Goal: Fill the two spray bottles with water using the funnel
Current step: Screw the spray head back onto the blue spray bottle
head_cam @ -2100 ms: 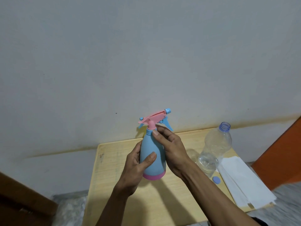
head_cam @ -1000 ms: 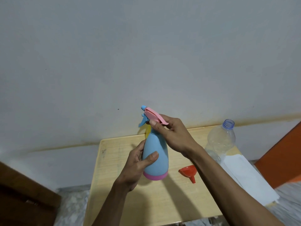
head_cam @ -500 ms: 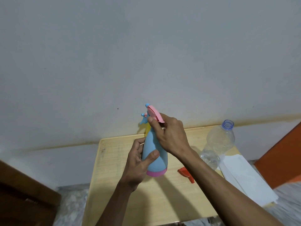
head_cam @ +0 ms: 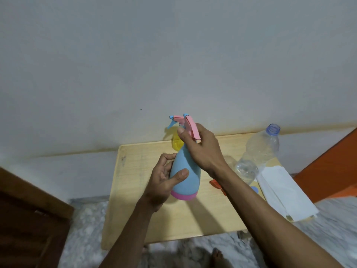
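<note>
Hands hold the blue spray bottle [head_cam: 184,171] above the table [head_cam: 135,190]: left hand [head_cam: 164,182] grips its body, right hand [head_cam: 202,149] pinches the pink spray head [head_cam: 191,126].

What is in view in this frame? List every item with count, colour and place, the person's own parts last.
blue spray bottle: 1, blue body, pink base and pink trigger head, held upright above the table.
yellow spray bottle: 1, yellow, pink and blue head, at the table's far edge, mostly hidden behind the blue one.
funnel: 1, orange, on the table, partly hidden by the right forearm.
water bottle: 1, clear, uncapped, some water inside, on the table's right side.
bottle cap: 1, blue, beside the water bottle.
paper: folded, white, at the table's right edge.
table: 1, light wood, against the wall.
left hand: holds the blue bottle's body.
right hand: fingers grip its pink head.
</note>
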Demonstrator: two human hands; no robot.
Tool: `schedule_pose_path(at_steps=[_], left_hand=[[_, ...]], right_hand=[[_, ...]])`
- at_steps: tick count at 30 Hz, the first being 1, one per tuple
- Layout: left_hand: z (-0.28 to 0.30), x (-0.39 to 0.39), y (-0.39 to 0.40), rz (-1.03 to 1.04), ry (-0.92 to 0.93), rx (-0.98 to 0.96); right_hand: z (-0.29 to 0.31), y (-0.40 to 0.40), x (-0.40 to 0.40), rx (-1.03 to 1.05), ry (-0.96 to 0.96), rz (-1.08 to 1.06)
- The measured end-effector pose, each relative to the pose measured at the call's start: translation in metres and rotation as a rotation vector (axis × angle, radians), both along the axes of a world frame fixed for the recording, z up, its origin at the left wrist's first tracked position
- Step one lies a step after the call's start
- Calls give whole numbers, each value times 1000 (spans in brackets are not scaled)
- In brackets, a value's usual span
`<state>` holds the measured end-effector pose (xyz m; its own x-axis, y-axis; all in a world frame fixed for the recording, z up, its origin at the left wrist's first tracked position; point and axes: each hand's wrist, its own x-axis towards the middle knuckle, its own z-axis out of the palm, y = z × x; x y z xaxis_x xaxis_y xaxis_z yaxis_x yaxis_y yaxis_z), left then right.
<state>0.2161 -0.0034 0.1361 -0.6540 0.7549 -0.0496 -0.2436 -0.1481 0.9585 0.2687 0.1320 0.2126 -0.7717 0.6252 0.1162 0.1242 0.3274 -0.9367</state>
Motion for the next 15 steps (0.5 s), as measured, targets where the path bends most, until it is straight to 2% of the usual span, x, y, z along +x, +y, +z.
schedule_pose_path(at_steps=[9, 15], left_hand=[[0, 36, -9, 47, 31, -25], [-5, 91, -9, 17, -15, -92]], right_hand=[[-3, -15, 29, -126, 105, -130], [-11, -16, 87, -183, 142, -170]])
